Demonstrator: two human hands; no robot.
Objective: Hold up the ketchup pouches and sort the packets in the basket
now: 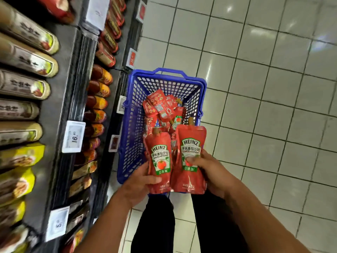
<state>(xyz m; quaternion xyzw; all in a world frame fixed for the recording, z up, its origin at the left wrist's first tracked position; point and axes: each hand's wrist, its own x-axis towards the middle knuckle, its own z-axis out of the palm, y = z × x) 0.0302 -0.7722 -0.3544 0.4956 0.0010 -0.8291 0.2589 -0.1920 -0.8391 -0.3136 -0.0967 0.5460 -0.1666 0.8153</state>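
My left hand (139, 183) grips a red Heinz ketchup pouch (160, 161) by its lower left side, thumb across the front. My right hand (209, 170) grips a second red Heinz ketchup pouch (190, 143), thumb on its label. Both pouches stand upright, side by side, over the near end of a blue plastic basket (131, 128) on the floor. Several more red ketchup pouches (160, 106) lie inside the basket.
Dark store shelves (60, 99) run along the left, filled with bottles and pouches, with white price tags (73, 136) on the edges. White tiled floor (264, 88) spreads to the right. My legs in dark trousers (155, 225) stand just behind the basket.
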